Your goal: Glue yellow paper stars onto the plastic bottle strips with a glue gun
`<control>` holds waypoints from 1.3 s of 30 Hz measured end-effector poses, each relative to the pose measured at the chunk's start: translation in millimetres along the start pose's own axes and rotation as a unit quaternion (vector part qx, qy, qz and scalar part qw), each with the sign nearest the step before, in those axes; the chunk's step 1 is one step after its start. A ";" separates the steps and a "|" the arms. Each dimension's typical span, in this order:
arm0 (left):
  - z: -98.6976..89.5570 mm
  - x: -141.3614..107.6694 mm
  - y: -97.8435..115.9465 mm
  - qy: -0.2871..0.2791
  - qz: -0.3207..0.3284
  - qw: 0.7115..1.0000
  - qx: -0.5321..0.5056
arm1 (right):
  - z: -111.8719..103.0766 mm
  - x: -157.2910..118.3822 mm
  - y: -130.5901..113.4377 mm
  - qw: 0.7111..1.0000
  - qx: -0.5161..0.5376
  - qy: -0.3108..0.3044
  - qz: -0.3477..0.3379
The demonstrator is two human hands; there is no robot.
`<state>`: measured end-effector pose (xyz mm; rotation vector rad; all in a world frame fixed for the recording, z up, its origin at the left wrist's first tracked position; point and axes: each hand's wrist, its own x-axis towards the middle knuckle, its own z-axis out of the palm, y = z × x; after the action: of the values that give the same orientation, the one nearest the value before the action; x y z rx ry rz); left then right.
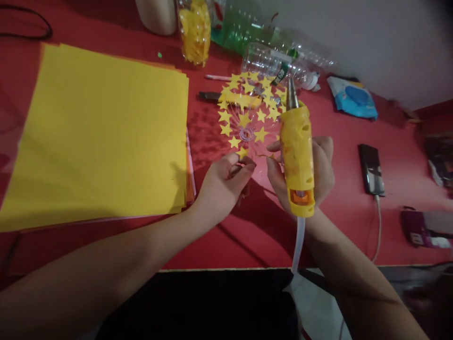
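Note:
A clear plastic bottle base (247,135), cut into thin spreading strips, sits in front of me with several yellow paper stars (260,135) on the strip ends. My left hand (226,182) is closed in a pinch at its near edge, seemingly on a strip, just below one star (242,152). The fingertips partly hide what they grip. My right hand (322,165) is wrapped round a yellow glue gun (297,151), nozzle pointing away from me, a glue stick (299,243) trailing from its back. Beside the gun, its thumb and finger pinch a thin yellow piece (266,156), seen edge-on.
Yellow paper sheets (102,137) cover the left of the red table (350,212). Behind the strips lie a cutter knife (209,96), a pencil (216,77), plastic bottles (264,59) and a jar of yellow pieces (195,33). A wipes pack (354,98) and a phone on a cable (371,170) are rightward.

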<state>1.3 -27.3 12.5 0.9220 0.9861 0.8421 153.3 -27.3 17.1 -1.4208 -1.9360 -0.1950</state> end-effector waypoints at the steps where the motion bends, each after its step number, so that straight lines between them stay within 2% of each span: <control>1: 0.2 -1.4 1.5 0.005 0.010 1.000 -0.006 | 0.2 -0.2 0.5 1.000 0.001 -0.003 0.006; 9: 1.6 -4.8 -1.9 0.048 0.100 0.993 0.032 | 1.5 3.3 2.9 0.999 -0.014 0.004 -0.044; 14: -0.2 3.1 -7.4 0.044 0.125 0.991 0.020 | 3.0 3.9 0.3 0.999 -0.006 0.013 -0.040; 19: -2.3 9.6 -8.0 0.042 0.162 0.983 0.074 | 3.4 1.3 -1.6 0.999 -0.020 0.023 -0.014; 23: -1.8 16.9 -5.5 0.040 0.155 0.982 0.103 | 4.9 -2.1 1.0 1.000 -0.005 0.018 0.017; 30: 0.0 23.7 -5.2 0.052 0.160 0.979 0.113 | 6.5 -4.2 3.5 1.000 0.010 0.022 -0.003; 34: 0.5 23.4 -6.1 0.051 0.171 0.978 0.105 | 8.4 -2.1 2.4 0.998 0.003 0.056 -0.030; 39: 2.3 25.6 -9.5 0.045 0.180 0.978 0.093 | 11.3 1.5 4.7 0.987 -0.075 0.115 -0.084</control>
<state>13.2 -8.5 -3.4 1.2556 1.0030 1.1168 152.1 -18.7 8.4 -1.2660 -1.8792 -0.5704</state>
